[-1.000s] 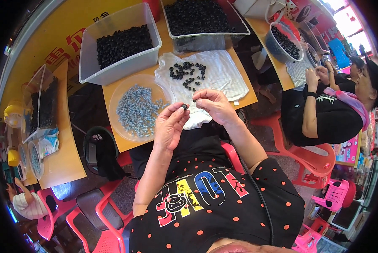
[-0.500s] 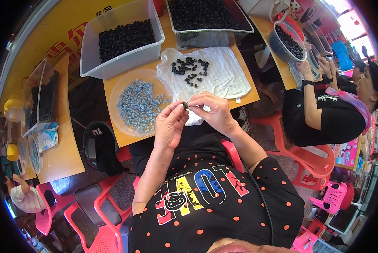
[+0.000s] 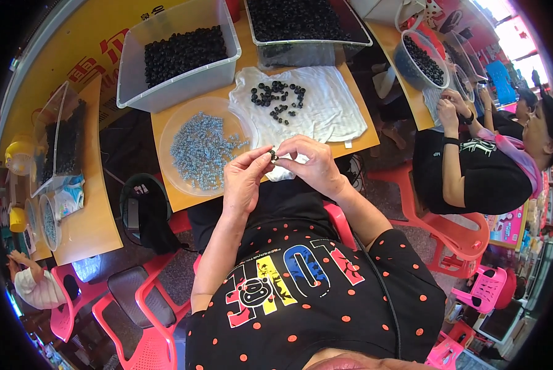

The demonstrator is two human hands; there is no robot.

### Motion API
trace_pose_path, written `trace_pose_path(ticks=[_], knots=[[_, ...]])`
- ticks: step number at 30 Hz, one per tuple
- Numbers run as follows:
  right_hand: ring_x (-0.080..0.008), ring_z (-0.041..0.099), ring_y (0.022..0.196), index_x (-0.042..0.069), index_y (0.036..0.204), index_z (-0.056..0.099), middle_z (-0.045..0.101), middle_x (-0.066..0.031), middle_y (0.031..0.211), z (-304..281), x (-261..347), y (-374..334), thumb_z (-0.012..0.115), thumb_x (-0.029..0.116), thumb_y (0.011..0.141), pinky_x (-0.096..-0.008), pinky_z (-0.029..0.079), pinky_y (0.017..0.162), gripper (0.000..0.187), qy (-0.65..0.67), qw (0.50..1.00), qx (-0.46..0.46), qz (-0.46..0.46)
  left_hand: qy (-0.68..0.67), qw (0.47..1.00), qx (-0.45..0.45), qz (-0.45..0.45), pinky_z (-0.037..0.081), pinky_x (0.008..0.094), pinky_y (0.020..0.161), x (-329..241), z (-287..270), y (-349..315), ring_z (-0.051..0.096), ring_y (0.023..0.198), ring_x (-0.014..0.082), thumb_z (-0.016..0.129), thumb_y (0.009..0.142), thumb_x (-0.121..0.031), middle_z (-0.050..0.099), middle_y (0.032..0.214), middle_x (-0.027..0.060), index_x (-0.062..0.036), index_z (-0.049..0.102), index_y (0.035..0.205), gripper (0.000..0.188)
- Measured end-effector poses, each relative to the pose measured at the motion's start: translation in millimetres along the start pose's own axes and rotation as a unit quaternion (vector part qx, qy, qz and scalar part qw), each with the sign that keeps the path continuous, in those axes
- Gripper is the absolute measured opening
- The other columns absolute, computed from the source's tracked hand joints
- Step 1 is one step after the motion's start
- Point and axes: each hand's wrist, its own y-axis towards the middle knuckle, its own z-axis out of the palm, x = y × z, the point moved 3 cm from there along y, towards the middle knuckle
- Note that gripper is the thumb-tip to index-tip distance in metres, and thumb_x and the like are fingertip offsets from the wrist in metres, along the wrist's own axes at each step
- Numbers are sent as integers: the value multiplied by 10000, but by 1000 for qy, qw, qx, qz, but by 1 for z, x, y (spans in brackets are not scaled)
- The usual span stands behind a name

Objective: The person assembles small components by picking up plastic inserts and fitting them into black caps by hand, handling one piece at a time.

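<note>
My left hand (image 3: 244, 184) pinches a small black round part (image 3: 273, 155) between thumb and forefinger. From the other side, the thumb and forefinger of my right hand (image 3: 312, 163) close on the same part. Both hands are above the table's near edge, and the fingers partly hide the part. Just beyond them, a white cloth (image 3: 333, 114) bears loose black round parts (image 3: 280, 97) of similar look. To the left of the cloth is a shallow round tray (image 3: 176, 123) with a heap of small blue-grey pieces (image 3: 203, 151), too small to make out exactly.
Two clear bins, one at the back left (image 3: 171, 94) and one at the back right (image 3: 301, 52), hold many black parts. At right, a co-worker (image 3: 474, 163) handles things beside a bucket (image 3: 440, 80). Red chairs (image 3: 150, 333) and a side table (image 3: 94, 216) stand left.
My hands have shifted very slightly, and the black part sits at a slightly different angle between the fingertips. The co-worker's hands at right have come closer together.
</note>
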Motion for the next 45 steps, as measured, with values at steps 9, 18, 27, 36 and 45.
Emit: trace_pose_path(ticks=[9, 18, 27, 36, 45], knots=[[-99, 557, 876, 52, 1112, 668, 635, -44, 1046, -3, -16, -4, 734, 58, 766, -231, 463, 714, 353, 164, 965, 138, 149, -44, 987, 116, -107, 516, 238, 688, -7, -3, 5, 612, 737, 115, 686, 821, -13, 635, 853, 42, 4, 418, 1290, 540], [-176, 624, 1009, 42, 1032, 684, 676, -73, 1076, 4, -12, -6, 706, 89, 795, -296, 486, 850, 243, 134, 972, 163, 106, -18, 982, 109, -153, 513, 248, 682, -7, -9, 6, 609, 744, 128, 687, 811, -3, 632, 861, 67, 40, 411, 1278, 544], [-188, 648, 915, 33, 1014, 676, 685, -80, 982, 15, -22, -15, 684, 67, 811, -296, 513, 789, 205, 88, 979, 156, 102, -34, 977, 67, -198, 528, 258, 716, 9, -14, 2, 632, 795, 140, 692, 817, -29, 653, 914, 75, 28, 444, 1251, 503], [-102, 593, 900, 45, 1108, 665, 658, -57, 1088, -36, -106, 17, 627, 108, 865, -255, 471, 794, 254, 112, 963, 3, 245, 52, 991, 105, -71, 519, 247, 712, -47, -19, 43, 608, 705, 118, 647, 855, -35, 659, 861, 46, 19, 641, 1082, 233], [-299, 616, 932, 36, 1038, 683, 647, -140, 1011, -45, -181, 63, 616, 135, 851, -361, 475, 836, 222, -238, 965, -23, 111, 255, 921, -112, 272, 461, 295, 947, -193, -18, 137, 580, 1108, 201, 637, 889, -101, 589, 1214, 171, 63, 578, 1183, 342]])
